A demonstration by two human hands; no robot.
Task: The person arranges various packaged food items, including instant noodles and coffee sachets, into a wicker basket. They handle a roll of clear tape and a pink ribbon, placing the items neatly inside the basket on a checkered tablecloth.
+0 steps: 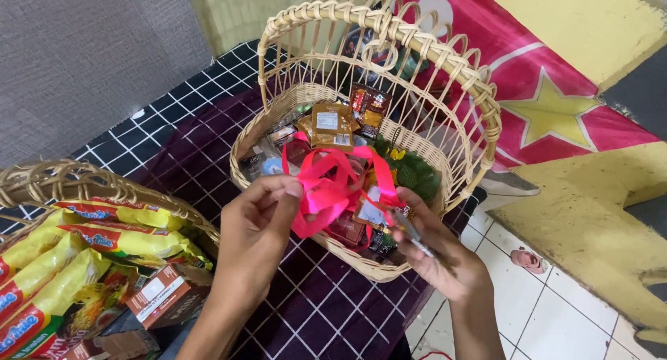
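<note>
Nearest the camera, the left hand (258,221) rises from the lower middle of the view, thumb and fingers pinched together on a loop of bright pink ribbon (332,190). The right hand (434,245) sits just beside it to the right, fingers curled around a slim metal tool (417,238) that may be scissors, though too little of it shows to tell, and it touches the other end of the same ribbon. The ribbon hangs in loose tangled loops between the two hands, over the near rim of a pale wicker basket (361,266).

At the lower left, a second, darker wicker basket (83,183) holds yellow and red noodle packets (104,238) and a small brown carton (163,294). Both baskets stand on a dark cloth with a white grid pattern (326,308).

Inside the pale basket lie small brown sachets (332,124), other little packets, and some green leaves with a yellow flower (410,169) on the right side. The basket's tall looped handle (389,27) arches over them.

Beyond, a red flag with a yellow star (549,110) lies against a yellow surface, white floor tiles (549,311) show at the lower right, and a grey wall (76,54) fills the upper left
</note>
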